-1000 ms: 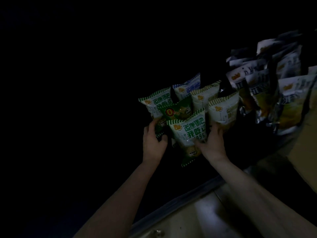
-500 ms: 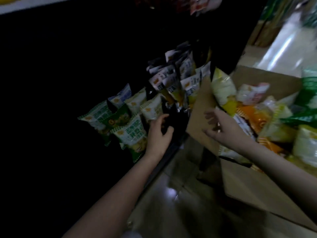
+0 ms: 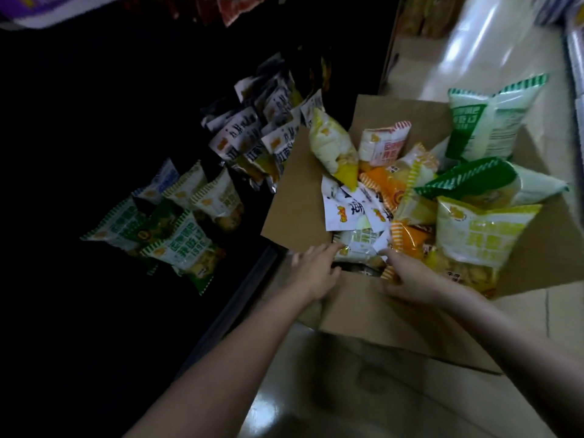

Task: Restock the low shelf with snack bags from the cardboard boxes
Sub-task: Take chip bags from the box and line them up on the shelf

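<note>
An open cardboard box [image 3: 363, 314] stands on the floor, heaped with snack bags in yellow, orange, white and green. My left hand [image 3: 316, 270] hovers at the box's near left corner, fingers spread, fingertips touching a pale green-and-white bag [image 3: 355, 248]. My right hand [image 3: 407, 276] reaches in beside it, thumb and fingers apart at the edge of an orange striped bag [image 3: 407, 238]. The low shelf [image 3: 240, 295] on the left is dark; green-and-white bags [image 3: 177, 245] stand at its front and black-and-white bags [image 3: 252, 140] stand further along.
The box's left flap [image 3: 294, 197] leans up against the shelf front. Glossy tiled floor [image 3: 331, 390] runs under and past the box. Higher shelves with more packets [image 3: 234, 7] hang above on the left. Another fixture's edge [image 3: 575, 58] shows at the far right.
My view swung right from the dark shelf to the box. Both hands left the shelved green bags and came over to the box's near edge, onto the bags inside.
</note>
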A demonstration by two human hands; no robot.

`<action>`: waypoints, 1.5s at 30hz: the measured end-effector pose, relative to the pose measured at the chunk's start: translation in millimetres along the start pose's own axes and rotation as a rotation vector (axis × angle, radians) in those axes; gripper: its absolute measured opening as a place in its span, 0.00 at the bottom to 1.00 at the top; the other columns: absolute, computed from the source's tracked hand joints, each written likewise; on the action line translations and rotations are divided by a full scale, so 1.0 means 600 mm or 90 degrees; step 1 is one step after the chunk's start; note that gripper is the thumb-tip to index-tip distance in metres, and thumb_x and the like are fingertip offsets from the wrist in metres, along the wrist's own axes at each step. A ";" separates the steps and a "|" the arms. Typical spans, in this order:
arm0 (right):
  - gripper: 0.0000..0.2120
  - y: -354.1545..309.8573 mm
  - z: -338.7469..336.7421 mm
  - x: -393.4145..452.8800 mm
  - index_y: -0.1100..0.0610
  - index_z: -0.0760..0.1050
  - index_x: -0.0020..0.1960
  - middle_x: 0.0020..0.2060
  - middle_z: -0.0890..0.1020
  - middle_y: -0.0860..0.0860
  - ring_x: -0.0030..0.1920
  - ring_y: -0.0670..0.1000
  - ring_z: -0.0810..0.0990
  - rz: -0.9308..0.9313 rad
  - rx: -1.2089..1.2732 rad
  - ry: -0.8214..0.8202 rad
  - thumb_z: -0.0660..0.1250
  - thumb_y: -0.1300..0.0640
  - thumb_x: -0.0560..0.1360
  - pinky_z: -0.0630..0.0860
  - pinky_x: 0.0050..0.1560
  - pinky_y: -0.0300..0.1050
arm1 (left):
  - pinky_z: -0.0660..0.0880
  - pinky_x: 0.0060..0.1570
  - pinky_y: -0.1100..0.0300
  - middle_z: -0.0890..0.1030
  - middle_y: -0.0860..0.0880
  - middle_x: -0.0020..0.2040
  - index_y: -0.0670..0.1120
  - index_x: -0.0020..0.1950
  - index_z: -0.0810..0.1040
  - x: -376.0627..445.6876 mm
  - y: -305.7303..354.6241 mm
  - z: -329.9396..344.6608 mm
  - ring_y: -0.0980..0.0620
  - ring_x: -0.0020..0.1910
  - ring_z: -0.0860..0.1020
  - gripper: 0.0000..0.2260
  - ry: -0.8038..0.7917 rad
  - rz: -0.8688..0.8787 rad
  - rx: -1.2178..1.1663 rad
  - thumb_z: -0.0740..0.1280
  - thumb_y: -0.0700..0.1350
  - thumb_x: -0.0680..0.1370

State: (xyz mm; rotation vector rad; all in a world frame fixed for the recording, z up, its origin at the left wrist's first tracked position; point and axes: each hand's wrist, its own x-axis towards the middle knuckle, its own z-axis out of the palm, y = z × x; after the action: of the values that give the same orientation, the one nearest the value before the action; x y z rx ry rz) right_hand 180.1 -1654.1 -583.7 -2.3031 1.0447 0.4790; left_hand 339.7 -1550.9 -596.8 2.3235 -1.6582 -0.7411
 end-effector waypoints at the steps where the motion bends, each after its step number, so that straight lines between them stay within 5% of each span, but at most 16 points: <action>1: 0.34 0.003 0.008 0.016 0.56 0.53 0.74 0.70 0.67 0.57 0.68 0.55 0.67 -0.004 0.007 0.004 0.67 0.54 0.75 0.64 0.65 0.42 | 0.56 0.69 0.50 0.65 0.50 0.72 0.54 0.75 0.57 0.013 -0.008 0.010 0.48 0.71 0.61 0.23 -0.010 -0.002 0.009 0.57 0.47 0.80; 7: 0.34 0.014 0.074 0.092 0.53 0.55 0.73 0.64 0.75 0.52 0.64 0.52 0.72 -0.021 0.149 -0.024 0.66 0.44 0.74 0.66 0.58 0.40 | 0.46 0.70 0.52 0.67 0.46 0.70 0.54 0.73 0.63 0.048 -0.054 0.064 0.48 0.72 0.56 0.21 0.003 0.090 0.205 0.58 0.44 0.79; 13: 0.33 0.012 0.074 0.079 0.54 0.57 0.72 0.64 0.75 0.52 0.62 0.50 0.71 -0.010 0.189 -0.028 0.66 0.43 0.73 0.64 0.57 0.39 | 0.42 0.71 0.47 0.72 0.56 0.66 0.55 0.67 0.70 0.041 -0.073 0.066 0.51 0.70 0.58 0.15 0.024 0.207 0.308 0.57 0.45 0.80; 17: 0.32 -0.005 0.084 0.052 0.52 0.59 0.71 0.64 0.74 0.53 0.60 0.50 0.72 -0.012 0.179 -0.058 0.65 0.40 0.72 0.67 0.60 0.41 | 0.46 0.71 0.51 0.73 0.57 0.64 0.56 0.65 0.71 -0.003 -0.079 0.084 0.51 0.66 0.62 0.15 0.095 0.215 0.284 0.57 0.44 0.81; 24: 0.35 -0.107 0.166 -0.033 0.50 0.55 0.73 0.67 0.70 0.53 0.65 0.52 0.70 -0.043 0.133 -0.170 0.63 0.37 0.73 0.65 0.59 0.40 | 0.45 0.69 0.54 0.74 0.56 0.60 0.54 0.64 0.72 -0.177 -0.132 0.096 0.50 0.65 0.63 0.13 0.072 0.183 0.250 0.56 0.46 0.80; 30: 0.37 -0.198 0.247 -0.104 0.51 0.57 0.72 0.63 0.75 0.53 0.58 0.51 0.76 -0.079 0.101 -0.249 0.68 0.39 0.71 0.72 0.59 0.43 | 0.54 0.70 0.50 0.76 0.56 0.59 0.54 0.62 0.74 -0.330 -0.203 0.117 0.54 0.62 0.61 0.14 0.037 0.194 0.212 0.57 0.46 0.79; 33: 0.26 -0.239 0.256 -0.114 0.56 0.66 0.65 0.49 0.82 0.55 0.41 0.50 0.80 -0.152 0.113 -0.073 0.71 0.48 0.72 0.76 0.43 0.42 | 0.52 0.66 0.56 0.66 0.57 0.70 0.55 0.71 0.64 -0.373 -0.224 0.111 0.51 0.70 0.57 0.21 -0.063 0.157 0.277 0.58 0.42 0.80; 36: 0.31 -0.269 0.251 -0.088 0.55 0.64 0.69 0.58 0.75 0.56 0.59 0.57 0.74 -0.200 -0.019 0.182 0.71 0.47 0.71 0.71 0.57 0.49 | 0.56 0.64 0.58 0.62 0.54 0.72 0.53 0.73 0.61 -0.382 -0.242 0.082 0.51 0.70 0.56 0.27 -0.024 0.098 0.223 0.61 0.41 0.75; 39: 0.42 -0.278 0.270 -0.054 0.54 0.50 0.75 0.71 0.56 0.59 0.69 0.65 0.58 -0.148 -0.239 0.184 0.70 0.47 0.71 0.63 0.65 0.56 | 0.52 0.67 0.56 0.58 0.53 0.74 0.53 0.73 0.60 -0.379 -0.259 0.063 0.50 0.72 0.53 0.28 0.034 0.022 0.190 0.63 0.46 0.75; 41: 0.38 -0.268 0.281 -0.034 0.59 0.57 0.73 0.69 0.62 0.63 0.66 0.66 0.65 -0.125 -0.330 0.251 0.72 0.50 0.70 0.67 0.62 0.58 | 0.46 0.71 0.51 0.53 0.53 0.76 0.54 0.74 0.57 -0.374 -0.267 0.062 0.48 0.74 0.48 0.30 0.039 -0.007 0.218 0.65 0.49 0.74; 43: 0.29 -0.266 0.276 -0.025 0.64 0.75 0.57 0.51 0.78 0.63 0.50 0.64 0.78 -0.154 -0.355 0.354 0.79 0.55 0.60 0.77 0.45 0.54 | 0.45 0.72 0.48 0.46 0.53 0.77 0.56 0.75 0.54 -0.367 -0.275 0.063 0.47 0.75 0.44 0.33 -0.004 -0.029 0.220 0.66 0.50 0.75; 45: 0.18 -0.269 0.262 -0.032 0.63 0.77 0.49 0.43 0.80 0.59 0.46 0.61 0.79 -0.161 -0.367 0.366 0.78 0.57 0.63 0.77 0.37 0.48 | 0.48 0.73 0.46 0.42 0.53 0.78 0.59 0.76 0.50 -0.361 -0.288 0.066 0.46 0.76 0.41 0.35 -0.064 -0.059 0.182 0.67 0.50 0.75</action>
State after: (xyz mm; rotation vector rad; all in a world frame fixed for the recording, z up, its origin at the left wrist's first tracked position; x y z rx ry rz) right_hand 278.4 -1458.5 -641.2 -3.1553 0.9155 -0.0079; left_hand 409.5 -1284.2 -643.5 2.6125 -1.8140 -0.6872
